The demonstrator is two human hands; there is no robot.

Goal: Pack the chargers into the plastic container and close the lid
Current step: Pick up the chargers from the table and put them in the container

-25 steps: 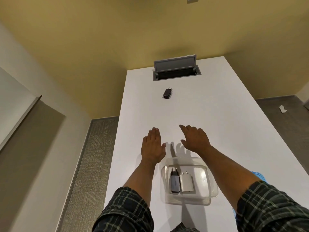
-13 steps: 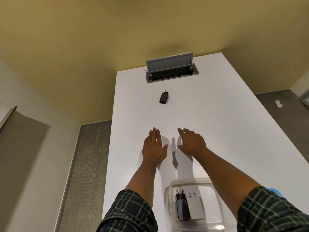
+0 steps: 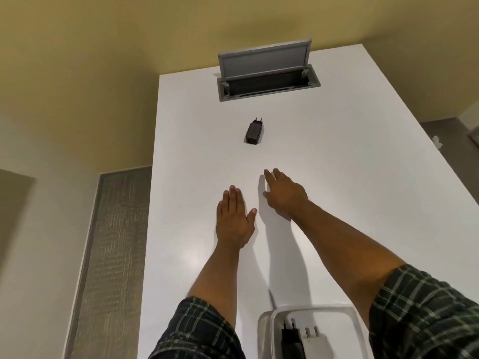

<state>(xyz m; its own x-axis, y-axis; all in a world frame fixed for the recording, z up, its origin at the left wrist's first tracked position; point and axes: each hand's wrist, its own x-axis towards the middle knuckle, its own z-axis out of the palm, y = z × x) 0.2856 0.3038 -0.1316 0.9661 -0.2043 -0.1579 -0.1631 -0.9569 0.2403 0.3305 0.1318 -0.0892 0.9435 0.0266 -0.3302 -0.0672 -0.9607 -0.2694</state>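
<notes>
A black charger (image 3: 254,132) lies alone on the white table (image 3: 350,177), far from me, prongs pointing away. My right hand (image 3: 283,193) stretches toward it with fingers spread, still short of it and holding nothing. My left hand (image 3: 234,216) lies flat and empty on the table, to the left and nearer. At the bottom edge sits the clear plastic container (image 3: 269,322), partly cut off. Inside it, a black charger (image 3: 291,342) and a white charger (image 3: 316,344) lie side by side. I see no lid.
An open grey cable hatch (image 3: 267,73) with its flap raised is set into the table's far end, just beyond the lone charger. The table's left edge drops to a grey carpet strip (image 3: 111,255). Yellow wall stands behind.
My view has tilted up, so the container slid to the bottom edge. My right hand has reached farther forward toward the lone black charger. My left hand stays flat on the table.
</notes>
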